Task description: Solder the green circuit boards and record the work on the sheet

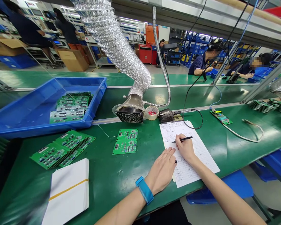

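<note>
Worktop point(103, 187): green; we work at its front edge.
Duct point(121, 40): silver, flexible, hanging to a round fan point(129, 115) by the worktop's back edge.
Blue tray point(37, 128): at the back left corner, holding green circuit boards point(67, 115).
Paper stack point(72, 175): white, yellow-banded, near the front left corner.
Printed form point(201, 156): flat before us, its lower corner just short of the front edge.
Board stack point(56, 148): fanned slightly, just in front of the tray.
Left hand point(161, 170): ours, palm down across the form's left edge, fingers together; a dark bit shows at the fingertips, and we cannot tell whether we grip it.
Right hand point(185, 150): ours, fingers pinched around a pen.
Pen point(186, 138): black, tip toward the form's upper part.
</note>
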Demonstrator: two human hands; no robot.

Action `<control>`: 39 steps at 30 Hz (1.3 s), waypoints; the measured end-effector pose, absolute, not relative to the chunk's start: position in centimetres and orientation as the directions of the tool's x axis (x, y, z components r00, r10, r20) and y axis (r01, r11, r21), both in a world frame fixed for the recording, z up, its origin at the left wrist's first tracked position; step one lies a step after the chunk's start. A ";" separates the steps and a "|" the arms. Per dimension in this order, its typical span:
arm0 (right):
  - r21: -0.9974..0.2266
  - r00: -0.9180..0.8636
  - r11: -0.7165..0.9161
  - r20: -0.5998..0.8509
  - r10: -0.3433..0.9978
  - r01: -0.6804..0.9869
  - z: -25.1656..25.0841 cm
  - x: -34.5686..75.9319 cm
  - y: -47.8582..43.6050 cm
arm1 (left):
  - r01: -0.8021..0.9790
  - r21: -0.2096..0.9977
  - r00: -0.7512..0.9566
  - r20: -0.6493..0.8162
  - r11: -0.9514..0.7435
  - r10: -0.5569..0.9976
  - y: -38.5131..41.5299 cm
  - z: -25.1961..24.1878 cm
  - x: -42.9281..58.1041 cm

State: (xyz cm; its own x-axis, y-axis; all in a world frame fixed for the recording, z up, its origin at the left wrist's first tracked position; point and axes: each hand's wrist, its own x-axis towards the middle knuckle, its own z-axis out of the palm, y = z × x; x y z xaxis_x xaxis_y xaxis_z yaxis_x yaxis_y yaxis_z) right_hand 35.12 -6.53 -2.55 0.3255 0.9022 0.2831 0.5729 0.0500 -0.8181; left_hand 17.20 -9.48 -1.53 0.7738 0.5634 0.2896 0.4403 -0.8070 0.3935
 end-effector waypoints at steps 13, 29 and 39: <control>-0.868 0.378 0.055 0.271 0.885 0.493 -1.8 35.5 -7.2 | 0.451 0.349 0.780 0.293 -0.821 0.553 -9.5 -1.7 17.1; -0.843 0.327 0.076 0.288 0.900 0.533 -2.6 35.5 -6.9 | 0.463 0.306 0.776 0.314 -0.832 0.547 -9.1 -1.9 17.7; -0.806 0.325 0.081 0.325 0.888 0.586 -2.6 35.4 -6.8 | 0.469 0.219 0.779 0.354 -0.856 0.517 -8.6 -2.2 18.2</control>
State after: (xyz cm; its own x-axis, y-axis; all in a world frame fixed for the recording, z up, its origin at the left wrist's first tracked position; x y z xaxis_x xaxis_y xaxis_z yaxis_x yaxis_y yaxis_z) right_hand 35.43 -6.84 -2.61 0.3247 0.8881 0.3254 0.5865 0.0808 -0.8059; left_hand 18.16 -8.64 -2.24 0.7791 0.5173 0.3541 0.4686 -0.8558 0.2192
